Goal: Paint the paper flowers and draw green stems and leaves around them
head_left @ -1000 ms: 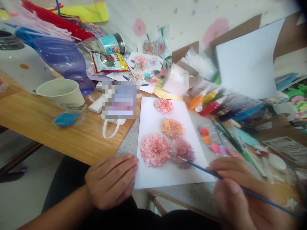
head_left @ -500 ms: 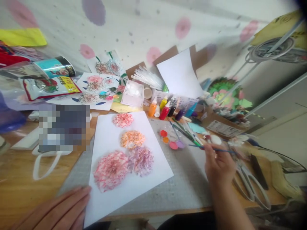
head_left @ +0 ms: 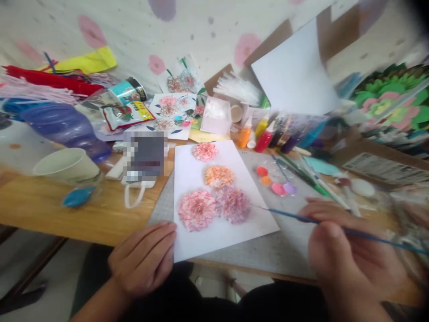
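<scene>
Slightly curled, left hand [head_left: 144,258] touches paper [head_left: 197,243]; right hand [head_left: 348,250] pinches paintbrush [head_left: 291,215].

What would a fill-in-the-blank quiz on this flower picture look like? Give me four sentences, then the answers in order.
1. The right hand holds a thin paintbrush with a ____ handle.
2. The white sheet of paper beside the left hand bears ____ flower heads.
3. The flower head nearest the brush's tip is mostly ____.
4. In the row of squeeze bottles, the leftmost bottle is ____ in colour.

Missing words: blue; four; purple; orange.
</scene>
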`<control>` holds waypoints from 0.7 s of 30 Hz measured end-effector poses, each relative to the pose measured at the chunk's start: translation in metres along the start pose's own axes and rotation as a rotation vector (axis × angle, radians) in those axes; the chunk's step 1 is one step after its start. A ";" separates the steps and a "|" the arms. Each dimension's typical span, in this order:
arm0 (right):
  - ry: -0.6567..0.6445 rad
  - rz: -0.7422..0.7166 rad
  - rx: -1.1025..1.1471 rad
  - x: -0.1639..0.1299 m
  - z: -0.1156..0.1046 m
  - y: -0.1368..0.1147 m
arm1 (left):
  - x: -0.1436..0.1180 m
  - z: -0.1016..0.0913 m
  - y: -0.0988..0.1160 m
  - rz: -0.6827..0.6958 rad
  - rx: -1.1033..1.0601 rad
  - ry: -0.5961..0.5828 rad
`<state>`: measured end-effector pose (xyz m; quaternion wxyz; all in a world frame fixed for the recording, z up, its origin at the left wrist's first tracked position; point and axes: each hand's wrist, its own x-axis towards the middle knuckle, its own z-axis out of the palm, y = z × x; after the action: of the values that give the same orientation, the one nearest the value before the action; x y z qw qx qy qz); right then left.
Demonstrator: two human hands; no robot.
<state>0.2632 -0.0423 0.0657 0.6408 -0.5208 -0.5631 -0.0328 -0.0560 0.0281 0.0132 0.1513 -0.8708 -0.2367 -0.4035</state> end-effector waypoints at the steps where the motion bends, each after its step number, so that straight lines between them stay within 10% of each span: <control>1: -0.122 -0.021 0.034 -0.004 0.005 -0.005 | 0.000 0.000 0.000 -0.007 0.000 -0.003; 10: -0.470 -0.212 0.010 -0.008 0.027 -0.013 | -0.001 0.000 0.001 -0.024 0.000 -0.004; 21: -0.514 -0.277 -0.047 -0.005 0.035 -0.017 | -0.003 0.001 0.001 -0.019 -0.026 -0.003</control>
<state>0.2268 -0.0285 0.0668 0.4542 -0.4449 -0.7719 -0.0002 -0.0563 0.0271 0.0100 0.1354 -0.8711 -0.2400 -0.4065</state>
